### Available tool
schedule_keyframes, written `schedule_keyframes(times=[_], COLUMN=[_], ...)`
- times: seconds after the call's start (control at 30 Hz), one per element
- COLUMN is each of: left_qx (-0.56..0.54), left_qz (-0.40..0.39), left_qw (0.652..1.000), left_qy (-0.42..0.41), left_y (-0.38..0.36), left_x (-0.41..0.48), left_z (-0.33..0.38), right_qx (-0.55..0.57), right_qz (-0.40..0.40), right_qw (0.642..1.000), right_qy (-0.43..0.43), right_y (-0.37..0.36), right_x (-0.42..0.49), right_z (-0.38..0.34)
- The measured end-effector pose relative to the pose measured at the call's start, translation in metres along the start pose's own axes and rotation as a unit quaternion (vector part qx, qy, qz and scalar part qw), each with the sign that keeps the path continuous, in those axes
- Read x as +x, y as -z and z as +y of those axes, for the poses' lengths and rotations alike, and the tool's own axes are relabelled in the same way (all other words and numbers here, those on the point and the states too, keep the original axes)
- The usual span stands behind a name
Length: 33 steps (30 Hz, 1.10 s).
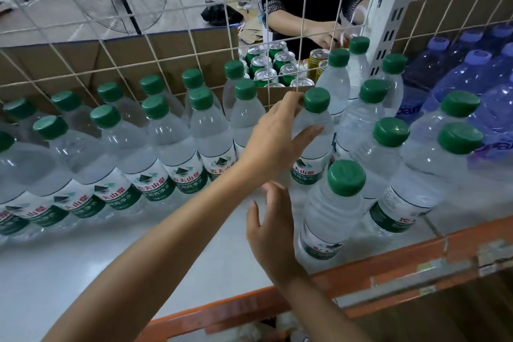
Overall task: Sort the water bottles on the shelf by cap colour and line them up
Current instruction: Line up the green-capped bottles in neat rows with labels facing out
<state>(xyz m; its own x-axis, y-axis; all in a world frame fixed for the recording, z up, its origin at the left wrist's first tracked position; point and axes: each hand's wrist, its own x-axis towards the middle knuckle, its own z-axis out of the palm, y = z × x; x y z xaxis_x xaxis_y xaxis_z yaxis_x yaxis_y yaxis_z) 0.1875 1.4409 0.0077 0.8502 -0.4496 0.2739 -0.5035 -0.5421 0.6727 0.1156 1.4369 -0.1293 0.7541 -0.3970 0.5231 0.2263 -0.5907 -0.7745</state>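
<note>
Two rows of clear water bottles with green caps (155,107) stand along the back of the white shelf (138,258), from the left to the middle. My left hand (277,139) is closed around the shoulder of one green-capped bottle (316,125) at the right end of these rows. A looser group of green-capped bottles (391,133) stands to its right. My right hand (270,228) hovers open just left of the nearest green-capped bottle (333,208), apart from it. Blue-tinted bottles with pale purple caps (477,58) fill the far right.
A white wire mesh (166,36) backs the shelf, with a white upright post (388,8) at the right. Behind it are cardboard boxes, green and gold cans (277,64), and another person's hands (330,36). An orange beam (388,272) edges the shelf front.
</note>
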Motion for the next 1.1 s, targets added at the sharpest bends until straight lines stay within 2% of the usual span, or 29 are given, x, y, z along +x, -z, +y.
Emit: schedule_keyframes(times=[0.13,0.33,0.5,0.6,0.7,0.8,0.97,1.1], left_qx=[-0.022,-0.009,0.009,0.01,0.031,0.043,0.041,0.022], left_qz=[0.061,0.078,0.127,0.17,0.204,0.231,0.262,0.226], left_qw=[0.997,0.994,0.981,0.967,0.955,0.95,0.946,0.955], left_qy=[0.049,0.078,0.149,0.19,0.212,0.207,0.186,0.192], left_y=[0.009,0.037,0.071,0.092,0.116,0.145,0.2,0.225], left_x=[-0.022,-0.067,-0.102,-0.124,-0.148,-0.174,-0.237,-0.299], left_z=[-0.01,-0.016,-0.033,-0.047,-0.064,-0.082,-0.134,-0.198], right_qx=[0.008,0.094,0.168,0.148,0.086,0.072,0.129,0.128], right_qz=[-0.038,-0.035,-0.065,-0.075,-0.186,-0.318,-0.343,-0.362], right_qw=[0.997,0.989,0.98,0.984,0.978,0.945,0.93,0.923], right_qy=[0.061,0.109,0.081,0.062,0.041,-0.009,-0.022,-0.012], right_y=[0.004,0.015,0.004,-0.018,-0.043,-0.074,-0.132,-0.183], right_x=[-0.004,-0.002,-0.019,-0.026,-0.032,-0.05,-0.099,-0.129], right_z=[0.002,0.006,-0.009,-0.02,-0.031,-0.05,-0.107,-0.144])
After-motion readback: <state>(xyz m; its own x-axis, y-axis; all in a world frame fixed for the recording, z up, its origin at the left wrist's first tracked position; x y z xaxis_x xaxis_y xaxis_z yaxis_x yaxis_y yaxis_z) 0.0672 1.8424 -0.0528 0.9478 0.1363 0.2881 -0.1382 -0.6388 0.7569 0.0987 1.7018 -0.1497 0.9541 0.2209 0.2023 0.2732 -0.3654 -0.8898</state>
